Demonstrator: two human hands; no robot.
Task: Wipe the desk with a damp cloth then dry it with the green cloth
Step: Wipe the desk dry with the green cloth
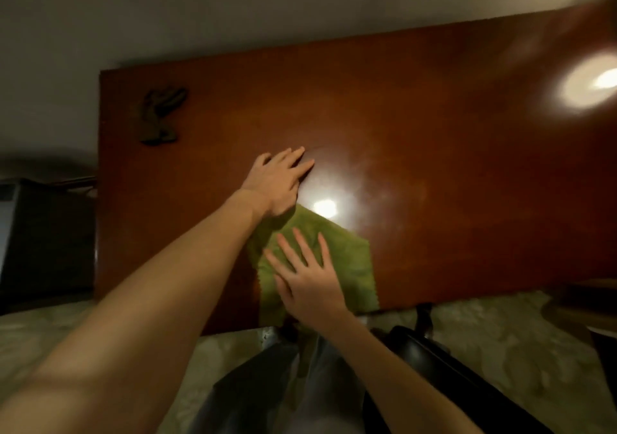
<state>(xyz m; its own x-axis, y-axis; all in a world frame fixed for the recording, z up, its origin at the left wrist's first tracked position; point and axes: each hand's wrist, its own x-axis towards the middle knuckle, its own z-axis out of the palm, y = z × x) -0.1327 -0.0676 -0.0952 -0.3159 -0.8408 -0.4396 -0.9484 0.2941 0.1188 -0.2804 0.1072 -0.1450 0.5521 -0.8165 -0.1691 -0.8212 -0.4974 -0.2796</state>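
We are pressing our right hand [307, 276], fingers spread flat, on the green cloth [350, 263] under its palm on the desk [434, 166], our left hand [280, 179] resting open just beyond, and the cloth, seemingly soft and light through the blur, is asking for a flat-palmed hold.

The left hand [277, 183] lies palm down, fingers straight and close together, at the end of a long, outstretched bare left arm [167, 283]. The right hand [307, 276] sits nearer the body, just behind the left hand's wrist, palm down, fingers straight and spread, its right forearm [384, 360] bare.
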